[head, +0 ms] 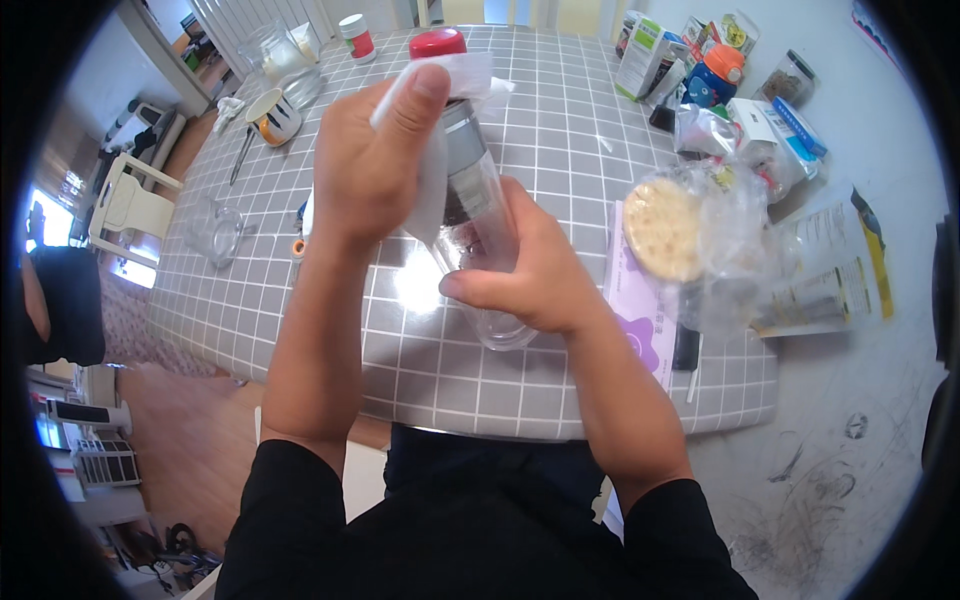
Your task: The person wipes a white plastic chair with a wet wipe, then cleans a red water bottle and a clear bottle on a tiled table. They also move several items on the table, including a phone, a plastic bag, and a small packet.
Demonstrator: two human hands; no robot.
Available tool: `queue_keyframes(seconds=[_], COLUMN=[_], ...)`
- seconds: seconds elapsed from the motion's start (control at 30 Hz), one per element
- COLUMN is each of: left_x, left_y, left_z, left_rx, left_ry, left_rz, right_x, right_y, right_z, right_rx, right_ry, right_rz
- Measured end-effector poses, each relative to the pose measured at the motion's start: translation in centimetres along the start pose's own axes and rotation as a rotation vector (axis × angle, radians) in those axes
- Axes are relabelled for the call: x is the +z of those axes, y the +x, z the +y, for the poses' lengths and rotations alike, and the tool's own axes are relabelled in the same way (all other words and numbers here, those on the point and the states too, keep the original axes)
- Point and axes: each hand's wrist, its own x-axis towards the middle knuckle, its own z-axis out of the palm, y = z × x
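My left hand (367, 157) holds a white tissue (429, 180) against the upper side of a clear bottle (487, 225). The bottle is tilted, has a grey band near its top and dark contents inside. Around its lower part my right hand (532, 270) is closed, thumb across the front. Just behind the tissue stands a container with a red lid (437, 43); its lower part is hidden. Both hands are above a table with a grey checked cover (420, 375).
At the left are a glass mug (217, 232), a striped mug (274, 118) and a glass pitcher (281, 64). A red-and-white jar (357, 39) stands at the back. Bagged flatbread (664, 229), a purple package (637, 300), boxes and a blue-orange bottle (712, 77) crowd the right, beside the wall.
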Motion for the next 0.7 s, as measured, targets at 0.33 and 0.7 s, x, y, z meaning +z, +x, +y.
queue_keyframes(seconds=[0.33,0.7], left_x=[2.4,5.6], left_y=[-0.4,-1.9], left_z=[-2.7,-1.9], left_rx=[-0.094,0.024], left_ry=[-0.668,-0.206], left_rz=[-0.066,0.247], right_x=[-0.8,1.1], right_y=[0.0,0.1], right_z=[-0.5,0.5], right_rx=[0.053,-0.197], right_ry=[0.479,-0.389], right_rz=[-0.163,0.392])
